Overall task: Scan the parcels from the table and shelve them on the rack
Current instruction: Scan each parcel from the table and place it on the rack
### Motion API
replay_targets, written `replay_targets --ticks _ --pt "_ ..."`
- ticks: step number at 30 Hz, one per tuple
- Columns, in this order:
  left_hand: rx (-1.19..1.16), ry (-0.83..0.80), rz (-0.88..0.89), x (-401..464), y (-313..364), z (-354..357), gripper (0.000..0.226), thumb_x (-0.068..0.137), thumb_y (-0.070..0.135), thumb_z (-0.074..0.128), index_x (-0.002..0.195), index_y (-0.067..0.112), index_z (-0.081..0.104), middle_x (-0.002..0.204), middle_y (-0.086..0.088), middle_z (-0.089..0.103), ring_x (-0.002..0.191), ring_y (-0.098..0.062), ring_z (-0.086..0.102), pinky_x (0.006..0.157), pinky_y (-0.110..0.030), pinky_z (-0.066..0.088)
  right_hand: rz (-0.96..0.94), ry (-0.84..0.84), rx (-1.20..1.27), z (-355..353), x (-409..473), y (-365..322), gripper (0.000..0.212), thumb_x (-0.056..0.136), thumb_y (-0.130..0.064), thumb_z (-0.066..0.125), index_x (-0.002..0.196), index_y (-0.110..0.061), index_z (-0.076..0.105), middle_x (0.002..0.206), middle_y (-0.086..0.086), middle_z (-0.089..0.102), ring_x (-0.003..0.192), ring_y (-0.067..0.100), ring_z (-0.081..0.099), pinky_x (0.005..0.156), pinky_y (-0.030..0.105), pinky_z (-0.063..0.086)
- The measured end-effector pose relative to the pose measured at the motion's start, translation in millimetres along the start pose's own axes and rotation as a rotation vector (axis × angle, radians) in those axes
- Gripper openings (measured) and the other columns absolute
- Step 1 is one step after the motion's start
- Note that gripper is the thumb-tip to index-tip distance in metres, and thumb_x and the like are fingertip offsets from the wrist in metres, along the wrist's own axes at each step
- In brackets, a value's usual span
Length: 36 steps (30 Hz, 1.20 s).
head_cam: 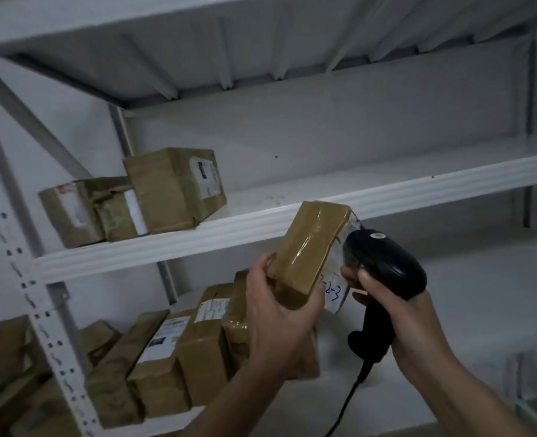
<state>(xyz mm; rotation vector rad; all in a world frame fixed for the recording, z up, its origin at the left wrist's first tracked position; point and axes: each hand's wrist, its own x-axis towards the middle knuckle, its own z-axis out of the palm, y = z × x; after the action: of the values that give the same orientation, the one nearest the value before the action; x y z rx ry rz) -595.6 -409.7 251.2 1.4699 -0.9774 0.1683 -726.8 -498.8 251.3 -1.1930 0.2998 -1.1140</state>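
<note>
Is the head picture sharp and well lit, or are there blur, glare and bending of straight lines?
Head view: dim, bluish light; the left hand is motion-blurred; tape on the held parcel shows slight glare; the shelf edge bows from the wide lens; labels are unreadable.

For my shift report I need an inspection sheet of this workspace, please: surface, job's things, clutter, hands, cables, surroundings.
Surface: white middle shelf of the rack, bare at its right part.
Job's things: held parcel, tilted, with handwriting on its label; black scanner close at its labelled face; three parcels on the middle shelf at left; more parcels leaning on the lower shelf.
Clutter: nothing seen.
Hands: left hand grips the held parcel; right hand grips the scanner.
Cables: black scanner cable hangs down.
Surroundings: white wall, perforated rack upright.
</note>
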Motion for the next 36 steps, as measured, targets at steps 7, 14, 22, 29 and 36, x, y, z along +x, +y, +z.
replay_targets --ticks 7,14,22,29,36 --pt "0.072 0.155 0.153 41 45 -53 0.042 0.072 0.043 0.078 0.110 0.037 0.059 0.109 0.011 0.049 0.098 0.014 0.046 0.077 0.001 0.036 -0.055 -0.171 0.131 56 19 -27 0.027 0.075 -0.018 0.068 0.102 -0.016 0.073 0.098 0.018 0.074 0.094 0.029 0.070 0.089 0.041 0.055" --pt "0.124 0.168 0.219 80 78 -87 0.048 0.071 0.037 0.081 0.113 0.036 0.057 0.115 0.009 0.046 0.097 0.023 0.041 0.077 0.005 0.036 -0.080 -0.293 0.212 100 43 -57 0.041 0.074 -0.018 0.070 0.115 -0.014 0.066 0.106 0.013 0.073 0.103 0.026 0.069 0.091 0.042 0.055" --pt "0.335 0.149 0.139 126 61 -84 0.051 0.083 0.026 0.074 0.128 0.030 0.051 0.119 0.005 0.037 0.103 -0.006 0.044 0.063 0.002 0.039 0.111 -0.220 0.214 135 72 -54 0.034 0.069 -0.020 0.077 0.101 -0.013 0.070 0.104 0.018 0.072 0.097 0.028 0.068 0.094 0.042 0.052" --pt "0.879 0.285 0.397 142 38 -72 0.065 0.081 0.060 0.061 0.138 0.030 0.047 0.149 -0.001 0.037 0.139 -0.025 0.027 0.115 -0.050 0.022 0.151 -0.186 0.206 148 89 -47 0.033 0.076 -0.020 0.077 0.105 -0.007 0.069 0.094 0.013 0.072 0.094 0.028 0.068 0.090 0.042 0.055" --pt "1.156 0.225 0.331 158 32 -65 0.086 0.084 0.068 0.051 0.153 0.032 0.015 0.153 -0.004 0.030 0.144 -0.027 0.018 0.118 -0.052 -0.007 0.149 -0.125 0.157 134 89 -38 0.031 0.075 -0.019 0.076 0.104 -0.011 0.067 0.090 0.011 0.072 0.087 0.026 0.068 0.087 0.042 0.056"
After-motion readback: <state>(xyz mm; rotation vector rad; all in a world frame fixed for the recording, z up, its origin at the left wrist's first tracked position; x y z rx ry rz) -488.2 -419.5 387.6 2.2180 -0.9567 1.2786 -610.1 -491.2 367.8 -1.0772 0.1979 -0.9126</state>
